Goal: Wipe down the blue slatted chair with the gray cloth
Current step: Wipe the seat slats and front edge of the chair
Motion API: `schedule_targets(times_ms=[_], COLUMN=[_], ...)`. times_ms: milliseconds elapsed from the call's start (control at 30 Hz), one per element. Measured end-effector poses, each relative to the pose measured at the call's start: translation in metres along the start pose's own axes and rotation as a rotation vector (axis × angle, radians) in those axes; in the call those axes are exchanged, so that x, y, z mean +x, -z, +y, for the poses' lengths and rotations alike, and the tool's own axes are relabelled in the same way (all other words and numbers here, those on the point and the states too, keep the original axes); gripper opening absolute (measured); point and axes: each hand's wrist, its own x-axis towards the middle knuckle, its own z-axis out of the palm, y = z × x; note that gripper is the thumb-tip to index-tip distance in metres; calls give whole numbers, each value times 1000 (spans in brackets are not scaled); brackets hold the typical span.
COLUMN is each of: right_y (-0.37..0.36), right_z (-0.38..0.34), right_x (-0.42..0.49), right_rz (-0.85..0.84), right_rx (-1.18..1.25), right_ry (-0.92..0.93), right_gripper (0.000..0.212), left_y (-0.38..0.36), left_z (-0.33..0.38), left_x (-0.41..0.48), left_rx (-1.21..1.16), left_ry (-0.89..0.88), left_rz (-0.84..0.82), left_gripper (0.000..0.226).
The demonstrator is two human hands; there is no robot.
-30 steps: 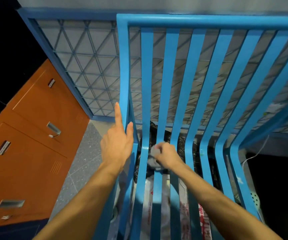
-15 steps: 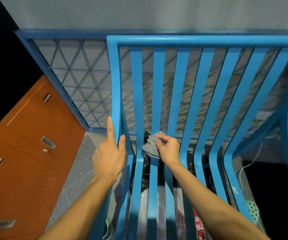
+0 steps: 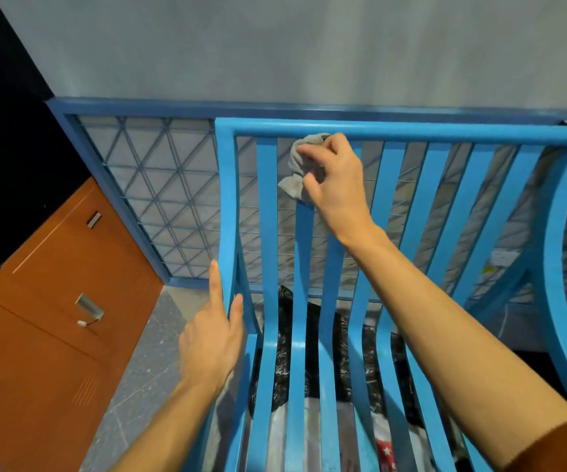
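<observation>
The blue slatted chair [image 3: 421, 212] fills the middle and right of the head view, its curved slats running from the seat up to a top rail. My right hand [image 3: 335, 178] grips the bunched gray cloth [image 3: 301, 168] and presses it against a slat just under the top rail, left of centre. My left hand [image 3: 212, 338] rests flat with fingers apart against the chair's left side frame, near where seat and back meet. It holds nothing.
An orange metal cabinet [image 3: 47, 318] with drawer handles stands to the left across a strip of speckled floor [image 3: 146, 369]. A blue-framed mesh panel [image 3: 159, 185] and a pale wall stand behind the chair. Black and printed plastic bags [image 3: 285, 366] lie under the seat slats.
My right hand has slid the cloth up the slat from the seat bend to just under the top rail. The view has tilted upward. My left hand has stayed on the side frame.
</observation>
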Motion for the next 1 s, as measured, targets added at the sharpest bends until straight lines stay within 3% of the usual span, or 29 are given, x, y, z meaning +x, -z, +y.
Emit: schedule_targets(times_ms=[267,700,900,1000], right_y=[-16,-45,-39,-44], right_z=[4,37,35,37], right_x=[-36,-146,-106,-116], right_rz=[-157,-310,-140,-141], right_rx=[-174,-52,24,-5], right_ry=[24,-153,-99,-106], right_gripper=[41,29,35,37], left_y=[1,-2,5,7], left_z=[1,-2,7,7], left_x=[0,2,7,6], left_rx=[3,31,38,35], left_ry=[2,-9,-33,-22], left_rz=[6,-3,1,-11], left_gripper=[68,71,69,68])
